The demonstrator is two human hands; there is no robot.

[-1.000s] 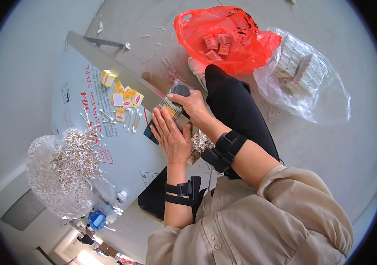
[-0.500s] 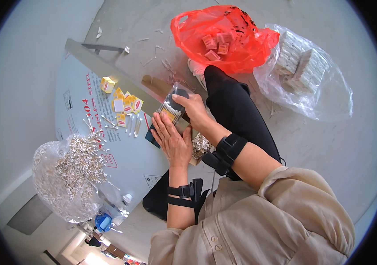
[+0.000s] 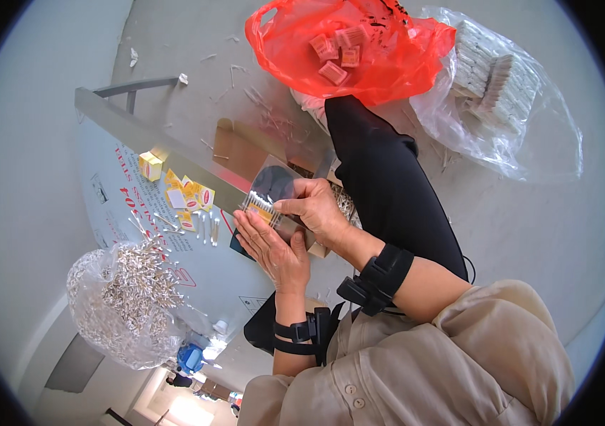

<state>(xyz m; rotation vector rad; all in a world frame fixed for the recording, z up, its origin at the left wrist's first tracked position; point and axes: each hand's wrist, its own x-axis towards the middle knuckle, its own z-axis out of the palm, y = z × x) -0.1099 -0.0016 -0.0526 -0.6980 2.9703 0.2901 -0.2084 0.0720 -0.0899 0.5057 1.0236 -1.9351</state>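
Between my hands is a small clear plastic box [image 3: 272, 182], tilted, with a row of white-tipped cotton swabs and a yellow label [image 3: 261, 210] in its lower part. My left hand [image 3: 275, 250] supports the lower end, its fingers long and close together against the box. From the right, my right hand [image 3: 321, 211] grips the box's side, with the thumb over the front near the swab tips. Its other fingers are partly hidden behind the box. On the table to the left lie yellow printed cards [image 3: 190, 193] and several loose cotton swabs [image 3: 206, 228].
A large clear bag of cotton swabs [image 3: 135, 295] rests on the table [image 3: 114, 206]. A small yellow box [image 3: 150, 165] stands near its far edge. Beyond my knee are a red plastic bag [image 3: 387, 67] with small packs and a clear bag [image 3: 529, 142] of white bundles. An open cardboard box [image 3: 235, 145] sits below.
My view has shifted, so the table and bags appear displaced. My right thumb has moved from the upper part of the plastic box down toward the swab tips. Both hands remain at the box.
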